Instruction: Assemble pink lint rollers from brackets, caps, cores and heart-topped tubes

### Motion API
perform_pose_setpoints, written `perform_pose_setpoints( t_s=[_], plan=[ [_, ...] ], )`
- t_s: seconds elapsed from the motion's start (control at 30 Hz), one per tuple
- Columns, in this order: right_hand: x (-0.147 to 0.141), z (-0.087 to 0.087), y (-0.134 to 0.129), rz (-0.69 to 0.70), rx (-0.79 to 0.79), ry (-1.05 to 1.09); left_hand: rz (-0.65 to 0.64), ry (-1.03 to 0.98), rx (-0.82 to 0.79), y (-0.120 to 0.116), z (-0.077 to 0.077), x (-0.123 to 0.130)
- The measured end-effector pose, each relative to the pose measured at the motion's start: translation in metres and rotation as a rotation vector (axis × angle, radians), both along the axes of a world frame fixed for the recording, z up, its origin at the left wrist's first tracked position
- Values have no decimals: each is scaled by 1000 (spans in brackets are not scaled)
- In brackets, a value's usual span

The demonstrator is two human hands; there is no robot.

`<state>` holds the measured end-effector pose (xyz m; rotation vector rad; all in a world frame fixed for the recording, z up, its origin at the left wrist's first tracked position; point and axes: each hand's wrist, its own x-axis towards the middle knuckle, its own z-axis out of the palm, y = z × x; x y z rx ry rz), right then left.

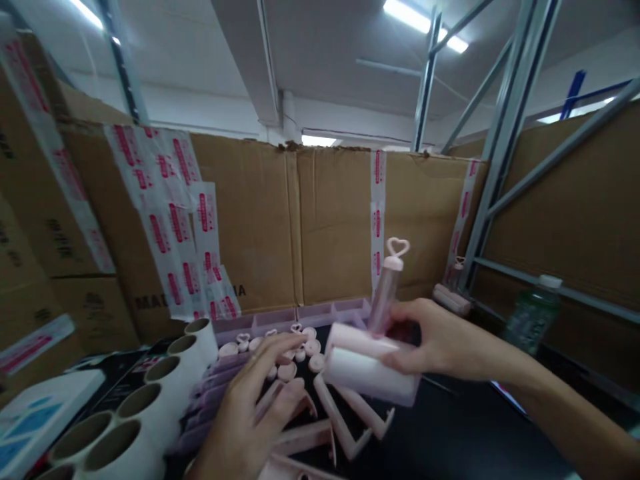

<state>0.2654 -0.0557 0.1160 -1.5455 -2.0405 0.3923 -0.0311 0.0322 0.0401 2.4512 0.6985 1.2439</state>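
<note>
Lint roller [373,363] being held firmly in right hand [440,340], left hand [255,407] spreading open over pink frames [320,433], reaching carefully.

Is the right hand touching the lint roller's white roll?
Touching. The head view shows the right hand closed around the end of the white roll of the lint roller, fingers wrapped over it, with no gap.

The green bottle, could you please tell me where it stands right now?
In the head view the green bottle stands at the far right, beside the metal rack, beyond the right hand.
</note>
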Motion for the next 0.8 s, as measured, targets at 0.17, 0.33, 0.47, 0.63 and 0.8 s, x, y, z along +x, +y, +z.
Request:
perform_pose_setpoints(
  t_s=[0.17,0.33,0.47,0.63,0.8],
  plan=[
    [-72,10,0,206,-72,-67,-343,-64,-545,-20,2,10],
    [-82,5,14,296,-114,37,-234,-235,-636,-26,-5,15],
    [-83,-18,9,212,-19,381,-164,-443,-659,-26,-8,11],
    [-96,-58,-9,235,-76,643,-158,-551,-717,-32,-11,15],
    [-73,-89,-30,129,-90,696,-101,-780,-780,-21,-6,12]
  ],
)
